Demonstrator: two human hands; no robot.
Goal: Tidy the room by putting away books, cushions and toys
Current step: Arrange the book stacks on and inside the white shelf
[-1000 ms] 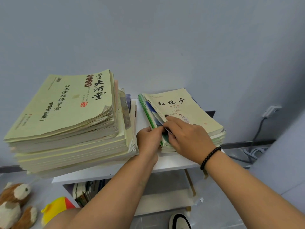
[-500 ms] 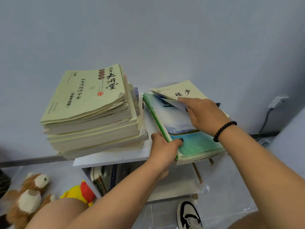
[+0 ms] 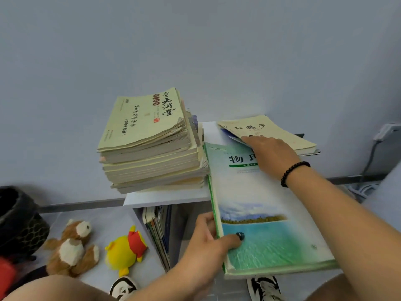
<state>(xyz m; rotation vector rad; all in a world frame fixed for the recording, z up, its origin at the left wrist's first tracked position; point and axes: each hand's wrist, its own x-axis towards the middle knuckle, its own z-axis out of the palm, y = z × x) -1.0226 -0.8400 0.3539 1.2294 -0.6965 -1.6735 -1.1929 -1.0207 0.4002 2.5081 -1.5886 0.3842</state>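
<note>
On the floor at the left, a furry brown dog toy (image 3: 72,248) and a soft yellow toy (image 3: 124,249) are lying near a dark basket (image 3: 20,222). A thick stack (image 3: 149,144) of worn, yellowish books is sitting on the white shelf (image 3: 165,197). The left hand (image 3: 208,242) is pinching the green book (image 3: 267,216) at its spine, thumb on the glossy cover. The right hand (image 3: 271,155), fingers straight, is pressing the beige book (image 3: 269,132) behind it.

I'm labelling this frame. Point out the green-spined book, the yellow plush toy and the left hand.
green-spined book (image 3: 260,192), head view, pale middle of its cover.
yellow plush toy (image 3: 121,255), head view, its yellow body.
left hand (image 3: 208,242), head view, back of the hand.
</note>
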